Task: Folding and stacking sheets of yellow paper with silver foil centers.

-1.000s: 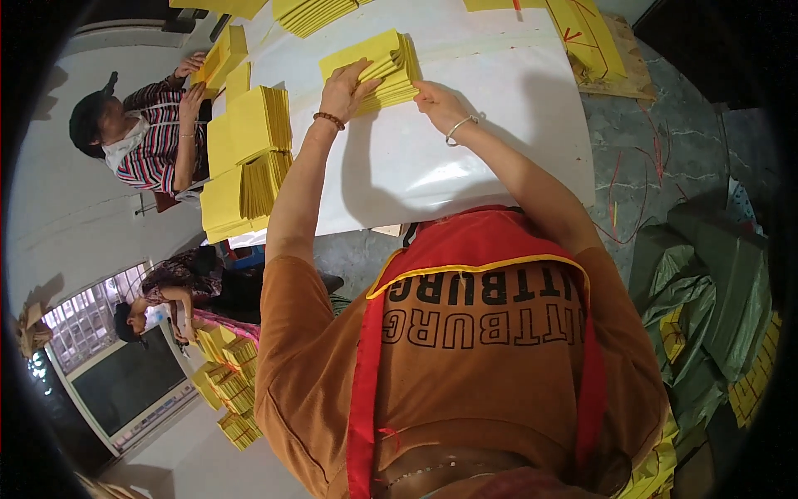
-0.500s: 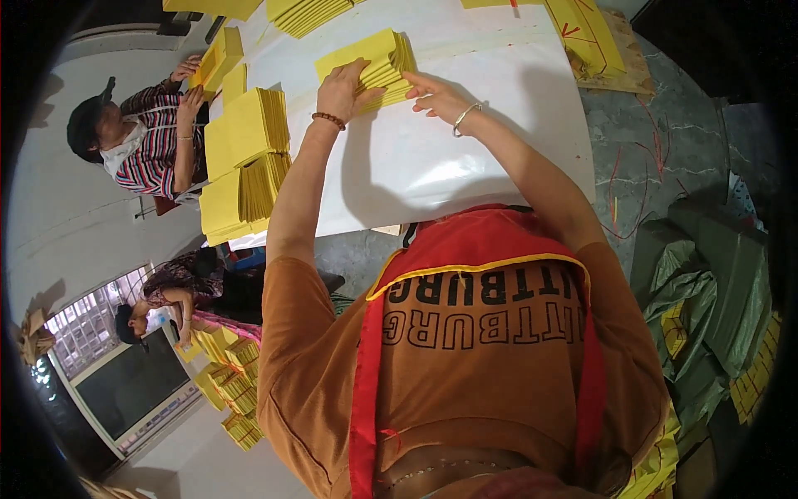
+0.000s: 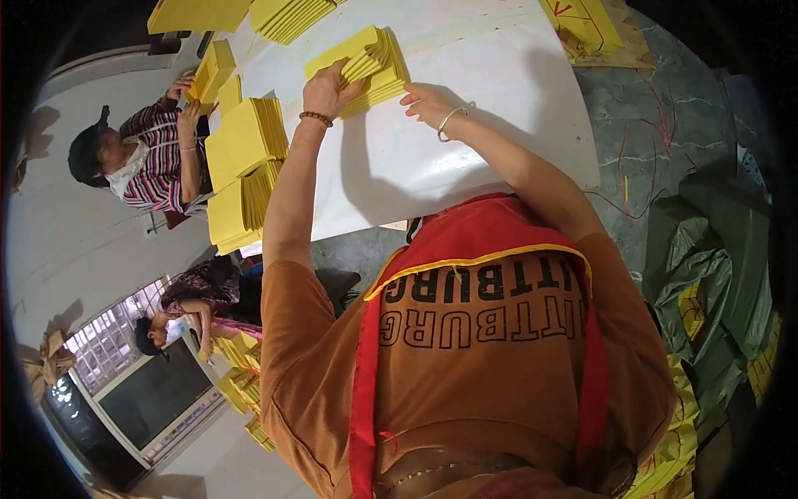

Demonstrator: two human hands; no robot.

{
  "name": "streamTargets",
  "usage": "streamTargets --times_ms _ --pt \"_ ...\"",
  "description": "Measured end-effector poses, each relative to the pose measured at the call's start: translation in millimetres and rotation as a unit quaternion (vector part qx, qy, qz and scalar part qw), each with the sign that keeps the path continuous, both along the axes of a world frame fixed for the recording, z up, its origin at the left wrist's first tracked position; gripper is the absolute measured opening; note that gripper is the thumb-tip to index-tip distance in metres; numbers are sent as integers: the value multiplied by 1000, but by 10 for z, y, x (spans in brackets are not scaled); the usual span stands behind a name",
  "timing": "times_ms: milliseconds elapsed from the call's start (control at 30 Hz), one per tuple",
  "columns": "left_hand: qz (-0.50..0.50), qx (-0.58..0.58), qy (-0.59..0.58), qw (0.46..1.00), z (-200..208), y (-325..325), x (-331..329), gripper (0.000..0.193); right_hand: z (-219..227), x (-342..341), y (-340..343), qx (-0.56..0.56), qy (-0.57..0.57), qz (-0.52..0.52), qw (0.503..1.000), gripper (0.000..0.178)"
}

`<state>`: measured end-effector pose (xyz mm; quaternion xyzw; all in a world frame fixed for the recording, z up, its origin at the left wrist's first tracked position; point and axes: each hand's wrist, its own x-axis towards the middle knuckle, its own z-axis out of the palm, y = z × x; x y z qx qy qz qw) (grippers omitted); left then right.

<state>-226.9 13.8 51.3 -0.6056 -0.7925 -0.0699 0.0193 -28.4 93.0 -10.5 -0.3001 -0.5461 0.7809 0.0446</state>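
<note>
The person leans over a white bench (image 3: 465,166) with both arms stretched forward to a fanned stack of yellow paper sheets (image 3: 366,66) lying near its far middle. The left hand (image 3: 332,87), with a beaded bracelet (image 3: 316,119) on its wrist, lies on the left side of the stack, fingers curled over the edges of the upper sheets and gripping them. The right hand (image 3: 428,104), wearing a thin metal bangle (image 3: 449,121), rests just beside the stack's near right corner with its fingers spread loose; it grips nothing, and whether the fingertips touch the paper cannot be told. The person wears an orange-brown shirt under a red apron (image 3: 482,241) edged in yellow. To the left on the bench stand taller piles of yellow sheets (image 3: 245,158), some stacked flat and some leaning, and more yellow stacks (image 3: 291,17) lie along the far edge. A second person in a striped shirt (image 3: 158,166) and dark cap sits at the left end of the bench, both hands on a small yellow bundle (image 3: 208,75). Below them a third person (image 3: 179,320) bends over further yellow piles on the floor. At the right, well apart from the bench, lie dark green sacks (image 3: 706,274) on the grey floor.
</note>
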Motion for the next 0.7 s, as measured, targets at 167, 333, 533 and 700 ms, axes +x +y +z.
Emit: streamTargets --times_ms 167,333,533,700 --pt "12 -11 -15 1000 24 -12 -7 53 -37 -42 -17 3 6 7 1000 55" --pt "4 2 -21 1000 4 22 14 53 -144 -61 93 -35 17 -103 994 47" --pt "-21 23 -37 999 -1 24 26 53 107 -332 507 -73 1 -186 980 48" --pt "-66 58 -69 994 -178 -136 -56 48 337 -786 486 -43 70 -62 995 42"
